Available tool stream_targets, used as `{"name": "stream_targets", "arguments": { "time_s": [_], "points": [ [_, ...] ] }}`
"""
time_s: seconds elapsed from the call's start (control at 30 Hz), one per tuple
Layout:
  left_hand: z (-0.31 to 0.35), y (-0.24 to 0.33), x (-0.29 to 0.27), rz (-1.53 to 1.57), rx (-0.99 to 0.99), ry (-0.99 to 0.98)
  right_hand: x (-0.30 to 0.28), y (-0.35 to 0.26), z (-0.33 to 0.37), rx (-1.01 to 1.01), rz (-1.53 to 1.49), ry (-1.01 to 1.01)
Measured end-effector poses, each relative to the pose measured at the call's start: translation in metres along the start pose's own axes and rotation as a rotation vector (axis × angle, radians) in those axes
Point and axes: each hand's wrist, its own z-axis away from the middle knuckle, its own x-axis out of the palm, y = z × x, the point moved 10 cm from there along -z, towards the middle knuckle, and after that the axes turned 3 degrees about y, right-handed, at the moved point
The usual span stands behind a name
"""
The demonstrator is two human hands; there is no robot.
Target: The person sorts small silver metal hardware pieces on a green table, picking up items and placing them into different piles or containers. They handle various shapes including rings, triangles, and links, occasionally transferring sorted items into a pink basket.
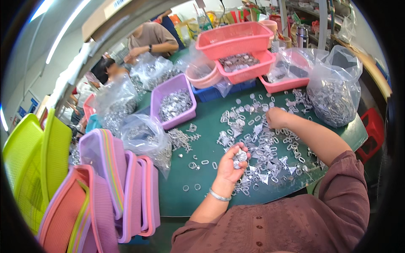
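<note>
My left hand (pixel 228 168) is cupped palm up above the near part of the green table (pixel 181 202). In it lie several round silver metal pieces (pixel 240 158), with the fingers curled around them. Farther off to the right, my right hand (pixel 276 118) reaches down into a spread of loose silver metal parts (pixel 263 154). Its fingers are drawn together, and their tips are hidden, so what they pinch cannot be made out. The spread mixes flat discs, oval rings and small star-like or triangular shapes.
A purple basket (pixel 195 110) of metal pieces stands left of the spread, beside plastic bags (pixel 145 137) of parts. Pink baskets (pixel 234 40) are stacked at the back. A full clear bag (pixel 335 95) sits far right. Nested baskets (pixel 126 189) crowd the left. Another person (pixel 152 40) works across.
</note>
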Motion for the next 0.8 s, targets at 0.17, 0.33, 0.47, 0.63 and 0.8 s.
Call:
{"name": "stream_targets", "arguments": {
  "time_s": [0.17,0.33,0.47,0.63,0.8],
  "points": [
    [0.0,0.0,0.002,-0.005,-0.002,0.012,-0.008,-0.002,0.001,0.015,-0.025,0.093],
    [-0.01,-0.005,-0.001,0.015,-0.043,-0.028,-0.005,0.002,0.001,0.014,0.022,0.088],
    [-0.005,-0.007,0.001,0.002,-0.051,-0.005,-0.012,0.004,0.011,-0.017,-0.301,-0.006],
    [-0.007,-0.008,0.003,0.04,-0.059,-0.055,-0.03,-0.03,0.027,-0.169,-0.372,-0.059],
    [-0.007,-0.006,0.004,0.1,-0.059,-0.059,-0.018,-0.029,0.021,-0.138,-0.234,-0.057]
  ]
}}
